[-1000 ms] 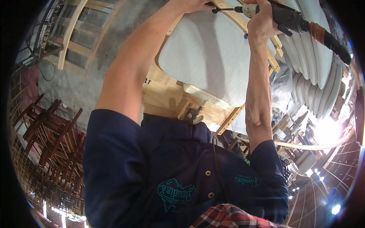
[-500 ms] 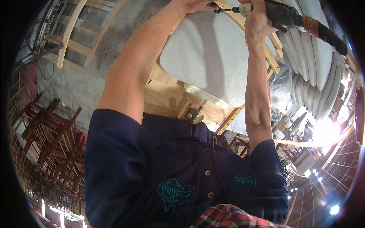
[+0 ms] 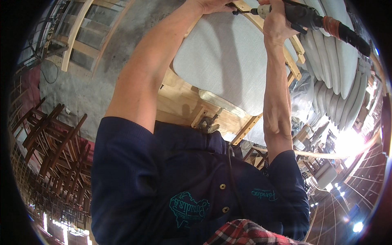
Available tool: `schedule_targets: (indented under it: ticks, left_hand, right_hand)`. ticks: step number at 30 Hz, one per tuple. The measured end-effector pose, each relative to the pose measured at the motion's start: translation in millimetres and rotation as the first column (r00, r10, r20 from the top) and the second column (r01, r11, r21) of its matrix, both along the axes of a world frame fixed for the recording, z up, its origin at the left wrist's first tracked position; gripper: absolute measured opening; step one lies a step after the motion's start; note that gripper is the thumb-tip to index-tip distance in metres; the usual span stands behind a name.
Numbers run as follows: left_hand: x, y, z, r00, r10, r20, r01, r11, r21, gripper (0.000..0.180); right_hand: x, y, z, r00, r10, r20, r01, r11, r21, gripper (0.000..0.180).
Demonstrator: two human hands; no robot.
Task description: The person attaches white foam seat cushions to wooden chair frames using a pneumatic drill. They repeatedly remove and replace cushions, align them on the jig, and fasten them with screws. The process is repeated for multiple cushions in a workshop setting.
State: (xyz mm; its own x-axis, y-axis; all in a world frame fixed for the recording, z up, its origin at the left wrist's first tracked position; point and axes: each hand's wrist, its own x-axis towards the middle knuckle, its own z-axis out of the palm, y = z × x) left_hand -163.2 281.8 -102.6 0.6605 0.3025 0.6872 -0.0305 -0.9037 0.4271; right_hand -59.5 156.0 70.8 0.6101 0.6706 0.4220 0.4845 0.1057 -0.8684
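Note:
My right hand (image 3: 276,25) is wrapped round a power screwdriver (image 3: 304,16) with a black body and a thick black hose or grip end bound in orange. Its bit points left, toward a small dark piece (image 3: 235,13). Beside that piece is my left hand (image 3: 212,5), cut off by the upper edge; its fingers look pinched together, and what they hold is too small to make out. Between my forearms lies a grey fabric-covered seat panel (image 3: 220,57) with rounded corners. A pale wooden frame piece (image 3: 250,16) curves along its far side, under the bit.
The panel rests on a plywood worktop (image 3: 175,92) with a metal toggle clamp (image 3: 209,121) near my waist. Grey padded panels (image 3: 326,57) stand stacked at right. Wooden slats (image 3: 77,34) lie far left; brown chair frames (image 3: 51,132) are piled at left.
The view has shifted very slightly. Both hands keep nearly the same place, with the screwdriver bit still by the small dark piece.

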Motion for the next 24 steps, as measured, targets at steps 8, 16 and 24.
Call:
schedule_targets:
  ticks: [8,16,24]
  left_hand:
    - [1.2,-1.7,3.0,1.0,0.013,-0.019,-0.013,1.0,-0.004,0.049]
    - [0.2,-3.5,7.6,0.993,0.032,-0.111,-0.034,0.999,-0.017,0.039]
    - [0.6,-4.8,5.7,0.991,0.031,-0.131,-0.037,0.998,-0.041,0.04]
  right_hand:
    - [-7.0,3.4,0.2,0.996,0.039,-0.077,-0.038,0.999,0.021,0.016]
    - [1.7,11.1,-14.6,0.988,0.153,-0.009,-0.151,0.982,0.117,0.018]
    - [4.6,13.0,-21.8,0.978,0.19,-0.085,-0.177,0.974,0.141,0.019]
